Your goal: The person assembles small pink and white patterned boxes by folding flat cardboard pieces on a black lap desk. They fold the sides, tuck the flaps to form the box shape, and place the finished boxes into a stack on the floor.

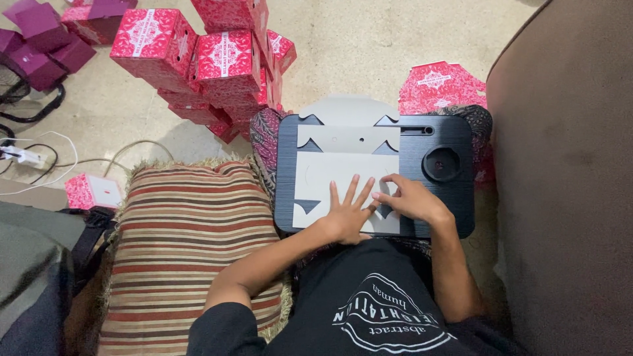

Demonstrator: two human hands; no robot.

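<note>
Several purple folded boxes [39, 43] lie on the floor at far left, with white cables [33, 158] below them. One small red patterned box [92, 191] sits beside a striped cushion [188, 244]. Further right, a stack of red patterned cardboard boxes [211, 59] stands on the floor. On the black lap-desk surface [455, 217] lies a flat unfolded off-white cardboard box blank [343, 171]. The left hand [346, 214] presses flat on it, fingers spread and released. The right hand [412, 200] touches it just beside, fingers bent on the card's edge, grasping nothing clearly. A red flat blank [442, 86] lies beyond.
</note>
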